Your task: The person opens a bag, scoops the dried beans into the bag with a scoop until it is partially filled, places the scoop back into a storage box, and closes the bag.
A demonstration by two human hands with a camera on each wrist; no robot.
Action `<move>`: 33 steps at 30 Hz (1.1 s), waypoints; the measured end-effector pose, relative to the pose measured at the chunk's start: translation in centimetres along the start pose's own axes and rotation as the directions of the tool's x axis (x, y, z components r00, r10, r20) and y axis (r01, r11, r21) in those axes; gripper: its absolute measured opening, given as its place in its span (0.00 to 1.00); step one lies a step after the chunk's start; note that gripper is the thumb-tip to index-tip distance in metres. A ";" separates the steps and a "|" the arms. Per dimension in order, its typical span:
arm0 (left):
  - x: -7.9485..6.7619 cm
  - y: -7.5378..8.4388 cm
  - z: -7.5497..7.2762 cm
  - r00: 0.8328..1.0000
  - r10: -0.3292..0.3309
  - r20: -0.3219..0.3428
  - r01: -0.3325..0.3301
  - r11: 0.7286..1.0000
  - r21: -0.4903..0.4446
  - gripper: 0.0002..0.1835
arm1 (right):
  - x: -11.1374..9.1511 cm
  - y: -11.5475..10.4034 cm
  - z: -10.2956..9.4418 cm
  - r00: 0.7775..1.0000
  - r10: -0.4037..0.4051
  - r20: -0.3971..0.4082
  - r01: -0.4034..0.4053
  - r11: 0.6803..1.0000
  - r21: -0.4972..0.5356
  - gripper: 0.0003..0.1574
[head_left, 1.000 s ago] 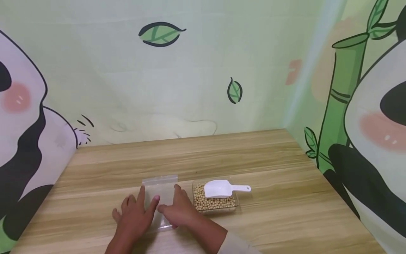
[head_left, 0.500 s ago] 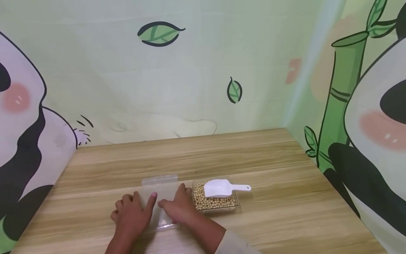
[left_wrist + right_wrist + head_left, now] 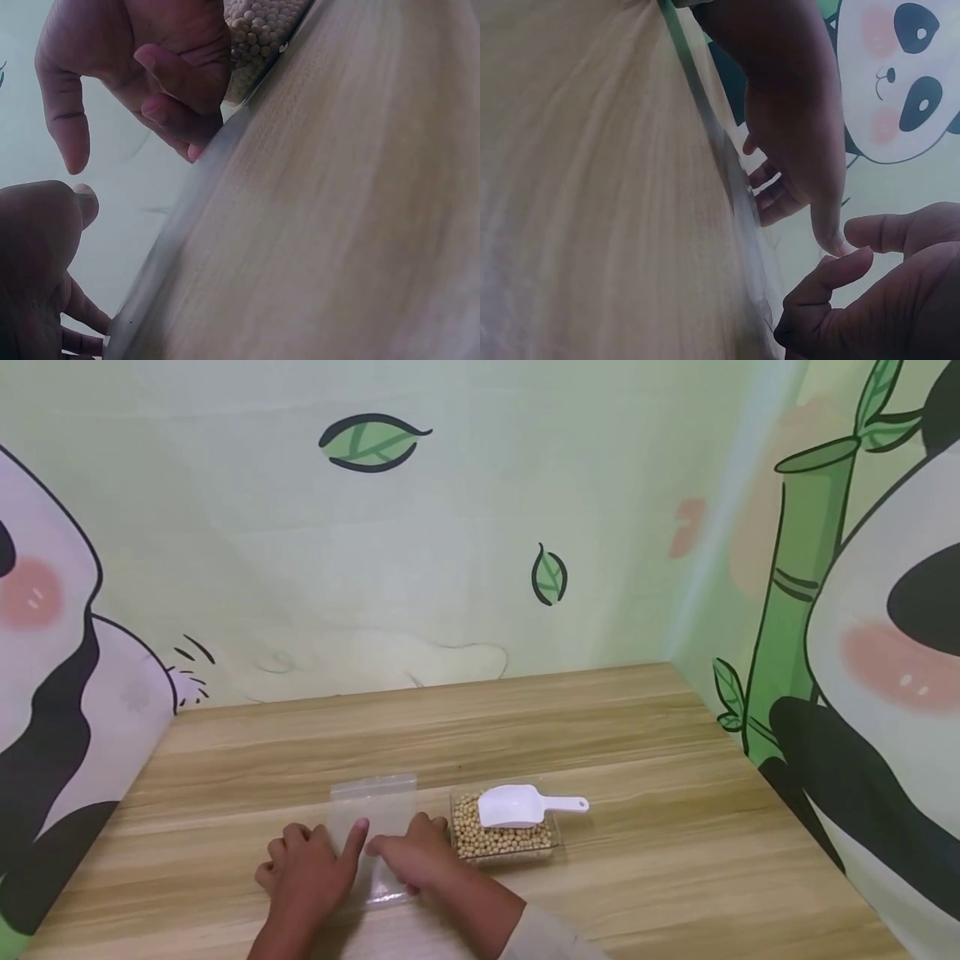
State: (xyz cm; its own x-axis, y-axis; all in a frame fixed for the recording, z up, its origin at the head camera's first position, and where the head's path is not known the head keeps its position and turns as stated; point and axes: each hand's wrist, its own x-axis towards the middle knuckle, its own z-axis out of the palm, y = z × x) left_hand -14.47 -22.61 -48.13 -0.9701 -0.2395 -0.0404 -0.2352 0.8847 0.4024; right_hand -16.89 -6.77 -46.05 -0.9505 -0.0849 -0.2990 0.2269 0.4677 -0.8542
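A clear zip bag [image 3: 375,810] lies flat on the wooden table, its zip strip at the far end. My left hand [image 3: 307,868] rests at the bag's left edge, fingers bent down to the tabletop and thumb stretched over the bag. At the right edge, my right hand [image 3: 423,856] touches down with loosely bent fingers, its thumb pointing at the left thumb. Neither hand grips anything. The left wrist view shows the right hand [image 3: 150,67] above the left thumb, tips low by the table. Both thumbs come close together in the right wrist view, with the left hand [image 3: 795,135] behind.
Just right of the right hand stands a clear box [image 3: 498,856] of pale round beans [image 3: 468,831]. A white scoop [image 3: 513,806] lies on the beans, handle pointing right. Behind the table [image 3: 637,727] rises a wall with painted pandas and leaves.
Both hands have slid a little toward me along the bag's sides, and their fingers have bent more. The bag, box and scoop stay in place; the head view has shifted slightly.
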 end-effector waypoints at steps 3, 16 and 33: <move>0.0 0.0 0.0 1.000 0.006 -0.004 -0.006 1.000 0.000 0.50 | -0.5 -0.4 -0.3 1.000 0.017 0.014 -0.018 0.999 0.044 0.60; 0.3 -0.2 0.1 0.999 -0.038 -0.013 0.036 0.994 -0.106 0.53 | -1.3 -1.0 -0.8 0.999 0.026 0.021 -0.029 0.988 0.151 0.57; 0.6 -0.1 0.2 0.997 -0.072 -0.024 0.064 0.967 -0.247 0.39 | -0.8 -0.8 -0.5 0.999 0.052 0.004 -0.051 0.955 0.293 0.42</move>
State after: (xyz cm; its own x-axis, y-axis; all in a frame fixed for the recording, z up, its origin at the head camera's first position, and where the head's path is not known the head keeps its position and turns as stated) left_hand -15.03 -22.80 -48.41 -0.9488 -0.3124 -0.0474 -0.2746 0.7410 0.6128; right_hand -16.38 -6.68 -44.89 -0.9366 -0.0636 -0.3445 0.3271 0.1931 -0.9251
